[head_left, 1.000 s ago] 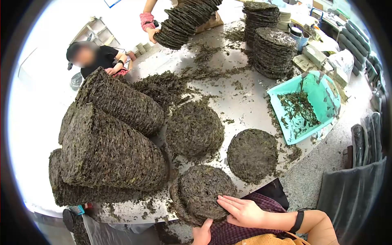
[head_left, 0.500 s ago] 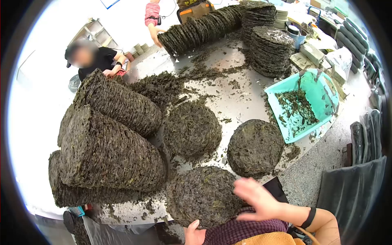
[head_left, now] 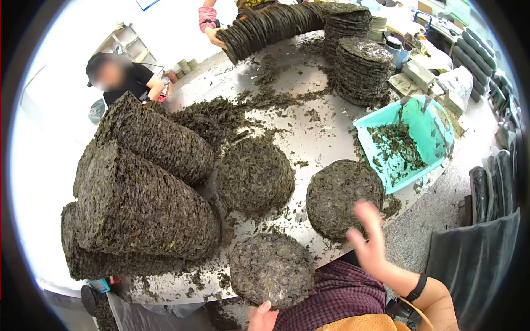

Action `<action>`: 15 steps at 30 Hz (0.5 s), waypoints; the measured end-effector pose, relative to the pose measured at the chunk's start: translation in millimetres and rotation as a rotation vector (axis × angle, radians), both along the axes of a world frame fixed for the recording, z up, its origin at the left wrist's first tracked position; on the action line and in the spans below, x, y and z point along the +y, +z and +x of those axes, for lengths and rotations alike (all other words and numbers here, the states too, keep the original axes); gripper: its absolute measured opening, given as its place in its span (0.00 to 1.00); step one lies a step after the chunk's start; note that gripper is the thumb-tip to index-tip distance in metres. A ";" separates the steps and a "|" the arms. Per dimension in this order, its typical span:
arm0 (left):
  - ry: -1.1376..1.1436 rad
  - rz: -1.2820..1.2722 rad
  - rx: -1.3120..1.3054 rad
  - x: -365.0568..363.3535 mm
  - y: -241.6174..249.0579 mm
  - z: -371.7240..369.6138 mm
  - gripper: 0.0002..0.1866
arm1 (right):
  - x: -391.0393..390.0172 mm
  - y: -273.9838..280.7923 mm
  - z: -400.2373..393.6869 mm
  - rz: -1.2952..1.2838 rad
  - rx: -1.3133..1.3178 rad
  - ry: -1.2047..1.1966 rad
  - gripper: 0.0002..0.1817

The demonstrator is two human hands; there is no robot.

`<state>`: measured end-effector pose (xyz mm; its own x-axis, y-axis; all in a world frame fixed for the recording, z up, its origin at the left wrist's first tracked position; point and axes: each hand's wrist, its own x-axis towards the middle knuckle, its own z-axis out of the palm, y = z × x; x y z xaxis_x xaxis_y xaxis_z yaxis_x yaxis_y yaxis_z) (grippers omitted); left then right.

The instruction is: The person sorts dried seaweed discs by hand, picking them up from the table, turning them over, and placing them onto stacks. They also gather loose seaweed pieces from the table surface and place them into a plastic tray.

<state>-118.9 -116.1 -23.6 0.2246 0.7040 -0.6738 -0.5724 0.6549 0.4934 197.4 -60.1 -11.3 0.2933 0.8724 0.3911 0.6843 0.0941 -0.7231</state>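
My left hand (head_left: 262, 318) grips the near edge of a round dried seaweed sheet (head_left: 272, 269), thumb on top and fingers hidden beneath. That sheet lies at the table's near edge, in front of my body. My right hand (head_left: 369, 237) is open, fingers extended and slightly blurred, over the near right side of a round seaweed stack (head_left: 339, 197); whether it touches cannot be seen. Behind the held sheet sits another round seaweed stack (head_left: 255, 174). Long seaweed rolls (head_left: 149, 204) are piled on the left.
A turquoise bin (head_left: 372, 157) with seaweed scraps stands at the table's right edge. Tall seaweed stacks (head_left: 363, 71) rise at the back. One person (head_left: 127, 77) is at the far left; another person's hand (head_left: 214, 37) holds a long seaweed row (head_left: 270, 30).
My right hand has moved right and away from me, off the near seaweed toward the right stack. My left hand stays at the edge. The far person's seaweed row has lifted and bent.
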 end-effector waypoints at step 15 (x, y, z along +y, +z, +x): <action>-0.032 0.119 0.236 16.9 20.5 12.3 0.33 | -5.1 34.7 -34.9 -0.121 0.384 0.062 0.12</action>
